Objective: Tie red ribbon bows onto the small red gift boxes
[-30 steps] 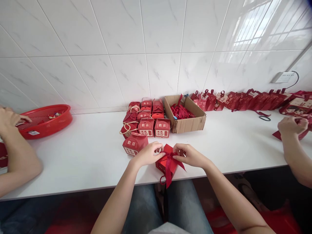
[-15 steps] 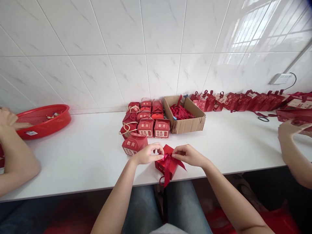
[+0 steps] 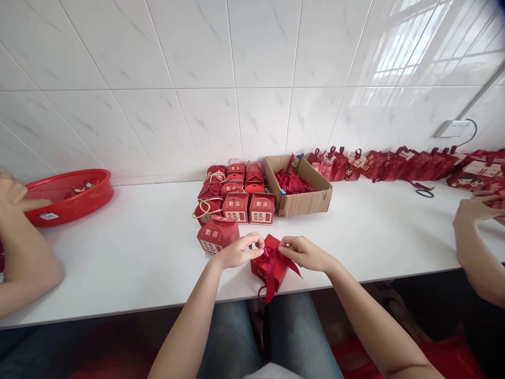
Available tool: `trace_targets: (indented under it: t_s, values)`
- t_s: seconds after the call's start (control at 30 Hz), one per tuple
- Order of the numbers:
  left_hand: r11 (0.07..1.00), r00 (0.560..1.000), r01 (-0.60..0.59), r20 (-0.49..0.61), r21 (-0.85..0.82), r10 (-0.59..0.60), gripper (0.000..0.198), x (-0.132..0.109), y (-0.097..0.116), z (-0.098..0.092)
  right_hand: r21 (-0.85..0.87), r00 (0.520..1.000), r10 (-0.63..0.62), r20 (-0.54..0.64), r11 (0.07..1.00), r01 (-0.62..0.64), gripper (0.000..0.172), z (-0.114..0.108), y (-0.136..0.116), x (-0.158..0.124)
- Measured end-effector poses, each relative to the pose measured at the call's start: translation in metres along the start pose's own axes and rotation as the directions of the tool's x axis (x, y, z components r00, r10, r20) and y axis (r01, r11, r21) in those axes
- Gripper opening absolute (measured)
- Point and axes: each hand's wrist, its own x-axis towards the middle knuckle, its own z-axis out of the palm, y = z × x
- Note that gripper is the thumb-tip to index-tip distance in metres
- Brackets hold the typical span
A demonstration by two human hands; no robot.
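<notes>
Near the table's front edge sits a small red gift box (image 3: 260,272), with a dark red ribbon (image 3: 270,273) looped into a bow on its top. One ribbon tail hangs over the table edge and another spreads to the right. My left hand (image 3: 240,249) pinches the bow's left loop between thumb and fingertips. From the other side, my right hand (image 3: 303,251) pinches the bow's right part. Just left of my left hand stands a red favor box (image 3: 216,232) with pale lettering.
Behind are several more red favor boxes (image 3: 235,204), some with cord handles. Beside them a cardboard box (image 3: 305,204) holds red ribbons. A red plastic basket (image 3: 71,210) stands left, red bags (image 3: 379,166) line the wall, and co-workers' arms (image 3: 27,263) reach in at both sides.
My hands stay on the bow with only a slight shift of the fingers. At the far right, the co-worker's hand and the red bag by it have moved.
</notes>
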Motion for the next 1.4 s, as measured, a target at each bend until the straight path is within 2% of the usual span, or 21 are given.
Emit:
trace_targets:
  t_s: [0.1,0.2,0.3,0.47,0.67,0.87,1.17,1.3,1.4]
  values:
    - [0.999,1.000,-0.009,-0.012,0.051,0.010,0.022,0.001,-0.003,0.004,-0.098,1.000,0.021,-0.009,0.995,-0.022,0.033,0.000,-0.003,-0.002]
    - [0.996,1.000,-0.009,-0.022,0.086,0.011,0.020,0.001,-0.006,0.006,-0.132,1.000,0.015,-0.012,0.991,-0.017,0.034,0.000,-0.004,-0.002]
    - [0.997,1.000,0.015,-0.028,0.077,-0.013,0.017,0.001,-0.009,0.006,-0.098,1.000,-0.010,-0.004,0.995,0.010,0.039,0.000,-0.004,-0.002]
    - [0.998,0.997,0.037,-0.076,0.058,-0.033,0.024,0.001,-0.005,0.004,0.009,1.000,0.003,0.003,1.000,-0.003,0.043,-0.001,-0.002,0.001]
    - [0.997,0.974,0.062,-0.222,0.047,-0.050,0.038,0.005,-0.003,0.011,0.015,0.987,0.092,-0.134,0.996,-0.091,0.043,0.005,0.003,0.004]
    - [0.991,0.950,0.104,-0.304,0.085,-0.073,0.043,0.011,-0.003,0.025,-0.220,0.933,0.146,-0.328,0.949,-0.226,0.043,0.015,0.000,0.008]
    - [0.986,0.907,0.117,-0.418,0.118,-0.058,0.041,0.012,-0.007,0.036,-0.387,0.900,0.140,-0.413,0.868,-0.312,0.050,0.023,0.002,0.010]
    - [0.990,0.890,0.091,-0.454,0.109,-0.031,0.039,0.012,-0.009,0.039,-0.346,0.898,0.119,-0.423,0.895,-0.282,0.046,0.023,0.001,0.007]
    - [0.992,0.871,0.084,-0.491,0.097,-0.026,0.039,0.013,-0.008,0.040,-0.187,0.915,0.106,-0.390,0.964,-0.191,0.040,0.020,0.001,0.004]
